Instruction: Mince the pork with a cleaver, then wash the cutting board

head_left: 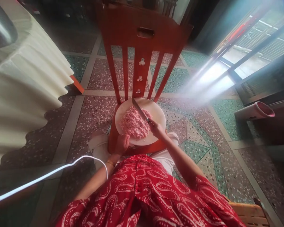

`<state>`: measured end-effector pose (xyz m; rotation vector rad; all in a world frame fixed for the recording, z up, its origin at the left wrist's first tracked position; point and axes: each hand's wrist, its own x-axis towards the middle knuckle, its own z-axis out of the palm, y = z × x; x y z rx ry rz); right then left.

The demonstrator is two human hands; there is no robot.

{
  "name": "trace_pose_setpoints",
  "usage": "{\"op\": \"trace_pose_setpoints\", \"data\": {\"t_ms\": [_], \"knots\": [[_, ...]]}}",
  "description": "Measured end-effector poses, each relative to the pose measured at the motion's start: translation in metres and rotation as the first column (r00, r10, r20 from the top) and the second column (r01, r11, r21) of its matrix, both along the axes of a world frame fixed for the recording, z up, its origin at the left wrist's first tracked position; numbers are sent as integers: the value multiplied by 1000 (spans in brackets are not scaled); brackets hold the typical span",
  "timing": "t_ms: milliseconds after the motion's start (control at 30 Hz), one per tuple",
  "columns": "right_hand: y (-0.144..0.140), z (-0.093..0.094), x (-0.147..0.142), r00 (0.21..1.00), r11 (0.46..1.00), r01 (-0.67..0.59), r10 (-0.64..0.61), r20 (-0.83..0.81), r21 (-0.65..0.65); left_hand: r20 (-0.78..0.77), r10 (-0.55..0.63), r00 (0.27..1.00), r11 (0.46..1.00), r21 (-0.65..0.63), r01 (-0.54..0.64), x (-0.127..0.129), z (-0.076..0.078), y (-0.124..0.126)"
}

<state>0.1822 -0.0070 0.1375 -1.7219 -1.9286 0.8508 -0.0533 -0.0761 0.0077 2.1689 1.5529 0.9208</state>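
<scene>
Head view is showing a red-brown wooden chair (142, 34) standing on the terrazzo floor (198, 135), its seat carrying a round white cutting board (159, 114). Pink minced meat (134, 123) is lying heaped in the board's middle. At the board's near left edge, the left hand (121, 143) is resting with fingers curled together. At its right edge, the right hand (156, 128) is gripping a long steel knife (139, 109), fingers wrapped round the handle, blade slanting over the meat.

1 head-worn camera looks steeply down from above. The right hand (156, 128) gripping a knife (140, 110) sits mid-frame, fairly far below. Floor spreads all around that grip.
</scene>
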Motion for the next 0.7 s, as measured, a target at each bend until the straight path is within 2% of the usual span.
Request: {"op": "trace_pose_setpoints", "data": {"t_ms": [100,167,233,300,367,433,533,600,633,700], "knots": [[5,24,0,988,986,62,-38,-148,156,-14,-16,1000,1000,5,16,-1,-2,1],[9,25,-7,984,970,98,-60,-170,224,-30,-12,999,1000,0,12,-1,-3,1],[13,12,-14,992,982,81,-64,-106,170,-46,0,999,1000,-10,0,-1,-4,0],[15,-4,-16,1000,999,22,-22,-4,24,-59,21,998,1000,-16,-22,1,-3,0],[15,-10,-13,998,996,-22,26,50,-86,-65,31,997,999,-12,-32,1,-2,0],[15,-3,-7,999,998,-23,25,29,-57,-56,20,998,1000,-6,-21,1,-1,0],[15,14,-5,997,993,-14,23,-74,121,-44,-2,999,1000,5,2,0,-2,1],[13,14,-9,992,979,6,19,-122,202,-47,-3,999,1000,-2,3,-1,-3,1],[12,9,-12,993,981,11,11,-114,192,-52,3,999,1000,-8,-3,0,-3,1],[9,-3,-16,999,998,-3,6,-40,66,-62,23,998,1000,-16,-24,0,-2,0]]}}
